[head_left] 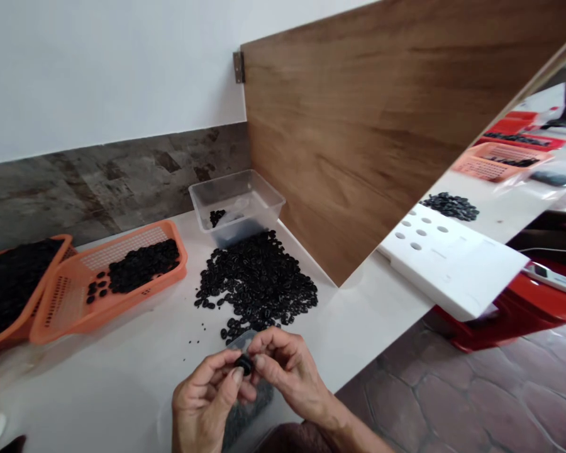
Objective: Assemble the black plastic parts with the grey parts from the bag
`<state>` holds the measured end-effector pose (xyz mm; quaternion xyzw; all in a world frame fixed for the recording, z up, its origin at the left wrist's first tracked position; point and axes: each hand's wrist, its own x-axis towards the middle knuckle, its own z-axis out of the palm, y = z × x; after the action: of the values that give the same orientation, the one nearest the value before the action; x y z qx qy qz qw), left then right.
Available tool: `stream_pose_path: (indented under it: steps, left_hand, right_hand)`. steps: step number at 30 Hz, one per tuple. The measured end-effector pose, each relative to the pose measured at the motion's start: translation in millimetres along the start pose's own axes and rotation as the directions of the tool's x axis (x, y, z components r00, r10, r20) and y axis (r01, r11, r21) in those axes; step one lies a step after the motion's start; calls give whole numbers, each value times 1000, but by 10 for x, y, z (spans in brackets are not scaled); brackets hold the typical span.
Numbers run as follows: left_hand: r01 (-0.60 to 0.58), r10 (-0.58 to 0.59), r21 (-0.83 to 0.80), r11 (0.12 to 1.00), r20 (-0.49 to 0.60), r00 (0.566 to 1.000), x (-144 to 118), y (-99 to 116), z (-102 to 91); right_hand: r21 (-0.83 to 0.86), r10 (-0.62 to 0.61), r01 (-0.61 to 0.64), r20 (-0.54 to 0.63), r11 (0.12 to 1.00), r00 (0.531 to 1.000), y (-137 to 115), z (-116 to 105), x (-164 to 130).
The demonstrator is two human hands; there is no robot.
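Near the table edge, left hand (206, 399) and right hand (287, 368) pinching 1 black ring (244, 363); 2 orange baskets (75, 296)

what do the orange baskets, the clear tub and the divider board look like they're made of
Orange baskets: moulded plastic, matte, with perforated mesh walls. Clear tub: thin transparent plastic, slightly cloudy, the black pieces showing through its wall. Divider board: wood or wood-look laminate, with brown grain and a smooth satin face; which of the two cannot be told.
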<state>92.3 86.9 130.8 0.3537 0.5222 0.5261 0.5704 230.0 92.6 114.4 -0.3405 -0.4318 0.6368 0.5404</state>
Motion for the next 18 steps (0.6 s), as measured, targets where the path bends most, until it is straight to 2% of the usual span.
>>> stream_pose_path:
  steps: [4, 8, 12, 18]
  left_hand:
    - [-29, 28, -53, 998, -30, 999, 21, 124, 239]
    - [-63, 67, -62, 996, 61, 996, 8, 250, 476]
    - [-37, 55, -110, 993, 164, 985, -1, 348, 662]
    - [3, 31, -132, 991, 255, 966, -45, 418, 780]
  right_hand:
    - [-18, -158, 157, -40, 987, 987, -135, -20, -59]
    - [-73, -286, 279, -127, 958, 950, -303, -55, -105]
    - [-197, -350, 309, -228, 930, 909, -472, -116, -155]
    - [-174, -336, 295, -303, 940, 892, -576, -152, -243]
